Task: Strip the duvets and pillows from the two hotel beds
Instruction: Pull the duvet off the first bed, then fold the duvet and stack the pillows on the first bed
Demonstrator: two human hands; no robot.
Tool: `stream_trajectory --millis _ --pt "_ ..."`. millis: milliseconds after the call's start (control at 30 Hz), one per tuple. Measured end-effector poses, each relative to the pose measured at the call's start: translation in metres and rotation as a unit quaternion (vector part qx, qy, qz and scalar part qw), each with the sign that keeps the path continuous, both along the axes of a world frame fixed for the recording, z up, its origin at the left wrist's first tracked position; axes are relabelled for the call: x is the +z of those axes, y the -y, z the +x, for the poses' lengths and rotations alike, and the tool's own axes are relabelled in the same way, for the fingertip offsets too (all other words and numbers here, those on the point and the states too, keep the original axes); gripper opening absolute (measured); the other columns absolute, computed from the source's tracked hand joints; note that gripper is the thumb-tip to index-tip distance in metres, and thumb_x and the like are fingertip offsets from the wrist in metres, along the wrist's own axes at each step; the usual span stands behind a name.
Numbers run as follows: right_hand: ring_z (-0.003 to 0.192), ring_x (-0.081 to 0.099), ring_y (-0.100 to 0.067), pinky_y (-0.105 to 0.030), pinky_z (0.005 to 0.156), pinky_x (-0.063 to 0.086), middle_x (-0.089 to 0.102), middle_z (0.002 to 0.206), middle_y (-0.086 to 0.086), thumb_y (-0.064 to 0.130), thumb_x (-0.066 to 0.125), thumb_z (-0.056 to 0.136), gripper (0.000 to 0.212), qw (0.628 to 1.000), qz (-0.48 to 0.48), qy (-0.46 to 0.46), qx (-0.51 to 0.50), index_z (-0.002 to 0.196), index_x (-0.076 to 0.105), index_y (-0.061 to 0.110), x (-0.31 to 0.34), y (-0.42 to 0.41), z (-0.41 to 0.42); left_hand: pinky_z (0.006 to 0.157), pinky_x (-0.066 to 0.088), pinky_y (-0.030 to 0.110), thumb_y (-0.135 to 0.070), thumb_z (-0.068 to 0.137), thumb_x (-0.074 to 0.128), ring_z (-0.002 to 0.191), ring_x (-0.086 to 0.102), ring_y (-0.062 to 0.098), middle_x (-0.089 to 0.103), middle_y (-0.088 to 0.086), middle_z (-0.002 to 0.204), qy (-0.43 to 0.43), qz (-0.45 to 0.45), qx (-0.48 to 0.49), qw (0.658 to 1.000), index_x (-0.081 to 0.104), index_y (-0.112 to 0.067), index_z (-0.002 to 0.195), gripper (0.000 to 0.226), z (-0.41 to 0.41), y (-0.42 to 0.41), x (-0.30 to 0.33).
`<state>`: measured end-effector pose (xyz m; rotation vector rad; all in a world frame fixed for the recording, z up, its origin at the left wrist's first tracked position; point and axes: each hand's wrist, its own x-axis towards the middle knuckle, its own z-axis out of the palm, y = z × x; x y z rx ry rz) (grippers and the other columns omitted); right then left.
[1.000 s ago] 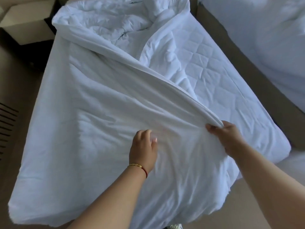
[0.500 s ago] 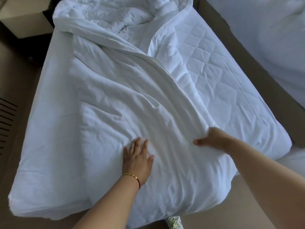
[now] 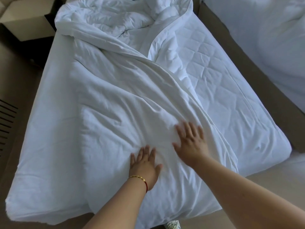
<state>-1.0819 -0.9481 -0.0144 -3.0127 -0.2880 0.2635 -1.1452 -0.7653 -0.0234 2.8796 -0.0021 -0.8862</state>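
Observation:
A white duvet [image 3: 102, 113] lies folded over the left part of the near bed, bunched up toward the head end. The quilted mattress cover [image 3: 227, 90] is bare on the bed's right side. My left hand [image 3: 145, 164], with a gold and red bracelet at the wrist, presses flat on the duvet near the foot end. My right hand [image 3: 191, 141] lies flat with spread fingers on the duvet just to its right. Neither hand holds any fabric. The second bed [image 3: 267, 40] with white bedding is at the upper right.
A beige nightstand [image 3: 28, 22] stands at the upper left beside the bed. A brown floor strip [image 3: 247, 66] separates the two beds. A dark slatted vent [image 3: 6, 119] is on the left floor. Tan floor lies at the foot end.
My right hand let go of the lifted duvet edge, which dropped flat, and now lies open on it. My left hand slid slightly toward me and stays flat.

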Motion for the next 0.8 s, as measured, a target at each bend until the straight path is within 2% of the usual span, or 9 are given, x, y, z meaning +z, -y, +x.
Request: stream_trajectory --millis 67,133,233,333,400,467,567,633,800 --pt "0.148 -0.006 -0.02 -0.043 0.118 -0.01 -0.001 0.161 -0.003 0.058 0.028 0.093 0.073 0.989 -0.019 -0.144 -0.003 0.153 0.003 0.025 -0.012 0.006 -0.006 0.119 -0.008 0.047 -0.053 0.099 0.019 0.148 -0.012 0.014 -0.013 -0.006 0.161 -0.034 0.0 0.003 0.999 -0.004 -0.026 0.154 0.065 -0.002 0.002 0.001" --pt "0.148 -0.009 -0.017 -0.042 0.118 -0.009 -0.005 0.161 -0.001 0.06 0.026 0.093 0.075 0.98 -0.024 -0.198 -0.016 0.153 -0.001 0.025 -0.015 0.016 -0.012 0.119 -0.007 0.045 -0.052 0.1 0.019 0.148 -0.009 0.013 -0.009 -0.006 0.161 -0.05 -0.001 0.004 0.999 0.0 -0.025 0.154 0.063 -0.002 0.001 0.007" --pt "0.148 0.0 -0.017 -0.04 0.12 -0.002 0.005 0.161 -0.001 0.058 0.029 0.094 0.072 0.976 -0.03 -0.216 -0.016 0.153 0.006 0.024 -0.003 0.023 -0.018 0.121 0.0 0.043 -0.049 0.101 0.021 0.148 0.003 0.013 0.006 -0.005 0.162 -0.058 -0.018 0.024 0.998 0.007 -0.023 0.154 0.061 -0.007 0.001 0.026" --pt "0.143 0.023 -0.021 -0.038 0.116 0.019 0.03 0.154 -0.002 0.057 0.032 0.095 0.065 0.973 0.022 -0.224 -0.055 0.149 0.024 0.022 0.027 0.019 -0.025 0.12 0.015 0.039 -0.048 0.101 0.026 0.143 0.024 0.018 0.027 0.0 0.156 -0.026 -0.05 0.06 0.997 0.016 -0.019 0.153 0.06 -0.013 0.006 0.055" --pt "0.135 0.038 -0.023 -0.036 0.108 0.034 0.04 0.148 -0.004 0.056 0.034 0.096 0.062 0.968 0.085 -0.218 -0.094 0.146 0.031 0.02 0.051 0.015 -0.031 0.114 0.028 0.035 -0.046 0.1 0.031 0.136 0.035 0.018 0.038 0.0 0.15 0.005 -0.097 0.089 0.991 0.024 -0.018 0.15 0.058 -0.017 0.014 0.076" --pt "0.127 0.047 -0.022 -0.034 0.1 0.042 0.044 0.144 -0.002 0.056 0.035 0.096 0.06 0.967 0.128 -0.187 -0.113 0.144 0.034 0.02 0.075 0.01 -0.04 0.109 0.036 0.032 -0.045 0.1 0.036 0.133 0.041 0.016 0.041 -0.002 0.147 0.027 -0.158 0.121 0.98 0.028 -0.02 0.148 0.055 -0.021 0.022 0.098" --pt "0.122 0.051 -0.018 -0.03 0.094 0.043 0.049 0.139 0.001 0.054 0.038 0.095 0.056 0.964 0.188 -0.13 -0.134 0.14 0.04 0.02 0.114 0.008 -0.06 0.096 0.044 0.026 -0.045 0.099 0.039 0.118 0.051 0.011 0.05 -0.006 0.134 0.074 -0.215 0.138 0.964 0.036 -0.023 0.143 0.049 -0.035 0.034 0.133" --pt "0.119 0.053 -0.015 -0.027 0.09 0.043 0.052 0.136 0.004 0.053 0.041 0.095 0.053 0.956 0.233 -0.103 -0.144 0.137 0.044 0.021 0.141 0.01 -0.076 0.086 0.043 0.021 -0.045 0.099 0.04 0.105 0.054 0.008 0.055 -0.01 0.121 0.109 -0.236 0.145 0.955 0.042 -0.025 0.138 0.044 -0.05 0.04 0.155" --pt "0.098 0.057 -0.01 -0.023 0.078 0.04 0.062 0.115 0.008 0.049 0.046 0.094 0.037 0.927 0.328 -0.052 -0.173 0.12 0.057 0.025 0.201 0.027 -0.119 0.085 0.049 0.024 -0.044 0.097 0.044 0.095 0.058 0.007 0.059 -0.013 0.102 0.166 -0.272 0.139 0.938 0.053 -0.025 0.124 0.034 -0.082 0.051 0.203"
